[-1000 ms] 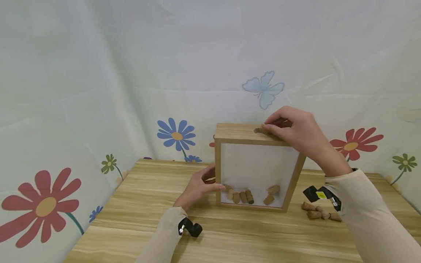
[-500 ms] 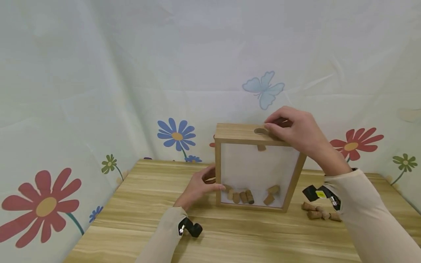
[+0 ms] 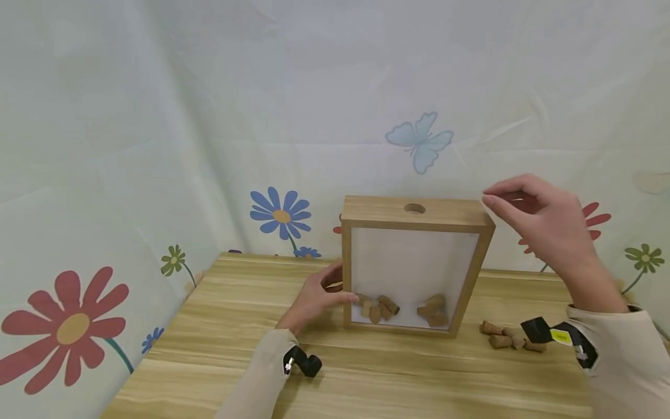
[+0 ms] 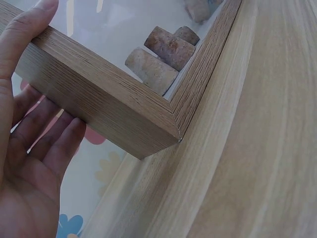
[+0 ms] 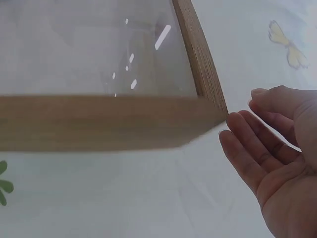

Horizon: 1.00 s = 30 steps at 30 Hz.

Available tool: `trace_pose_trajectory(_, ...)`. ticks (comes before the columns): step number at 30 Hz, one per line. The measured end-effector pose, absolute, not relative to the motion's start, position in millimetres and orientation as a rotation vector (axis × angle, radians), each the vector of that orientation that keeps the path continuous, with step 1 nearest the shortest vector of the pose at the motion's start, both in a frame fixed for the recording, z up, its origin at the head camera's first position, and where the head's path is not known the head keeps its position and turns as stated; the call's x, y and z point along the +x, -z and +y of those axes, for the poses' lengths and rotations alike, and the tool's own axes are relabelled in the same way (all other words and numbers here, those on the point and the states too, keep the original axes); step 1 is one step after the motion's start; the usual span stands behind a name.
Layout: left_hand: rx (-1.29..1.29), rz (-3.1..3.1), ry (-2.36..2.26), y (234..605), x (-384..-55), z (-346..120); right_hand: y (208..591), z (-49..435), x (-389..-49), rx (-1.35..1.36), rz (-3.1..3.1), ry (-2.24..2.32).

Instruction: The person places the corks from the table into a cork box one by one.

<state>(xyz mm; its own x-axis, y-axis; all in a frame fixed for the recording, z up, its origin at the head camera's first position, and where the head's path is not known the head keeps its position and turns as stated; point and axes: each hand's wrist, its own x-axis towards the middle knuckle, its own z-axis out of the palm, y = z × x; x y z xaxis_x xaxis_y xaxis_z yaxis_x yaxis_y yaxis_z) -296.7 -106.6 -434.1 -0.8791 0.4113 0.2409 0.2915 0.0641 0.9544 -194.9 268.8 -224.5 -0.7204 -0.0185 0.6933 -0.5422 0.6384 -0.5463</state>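
Note:
A wooden shadow box [image 3: 413,265] with a clear front and a round hole [image 3: 414,208] in its top stands upright on the table. Several wine corks [image 3: 387,305] lie inside it along the bottom, in two groups. My left hand [image 3: 319,294] grips the box's left side low down, thumb on the front edge; in the left wrist view its fingers [image 4: 64,144] lie along the side wall. My right hand [image 3: 544,224] is beside the box's upper right corner, holding nothing, its fingers loosely bent. In the right wrist view its fingertips [image 5: 225,136] come close to that corner.
To the right of the box, several loose corks [image 3: 510,337] lie in a small pile on the wooden table [image 3: 209,349], below my right wrist. A pale cloth backdrop [image 3: 314,87] printed with flowers and a butterfly hangs behind the table.
My right hand let a cork go through the top hole, and it dropped into the box; the corks inside shifted. The right hand then moved right, off the hole. My left hand stayed still.

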Motion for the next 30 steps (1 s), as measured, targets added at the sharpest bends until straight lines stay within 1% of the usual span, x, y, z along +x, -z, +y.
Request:
trace_pose_trajectory(6, 0.768, 2.221, -1.948, 435, -297, -108, 245, 298, -181, 0.316, -2.184, -1.021)
trace_pose_trajectory(18, 0.758, 2.212, -1.958, 434, -297, -107, 303, 350, -178, 0.182, -2.414, -1.009)
trace_pose_trajectory(24, 0.760, 2.205, -1.964, 435, -297, -107, 333, 366, -185, 0.227, -2.523, -1.082)
trace_pose_trajectory(30, 0.746, 2.209, -1.958, 433, -297, -107, 355, 366, -195, 0.279, -2.660, -1.077)
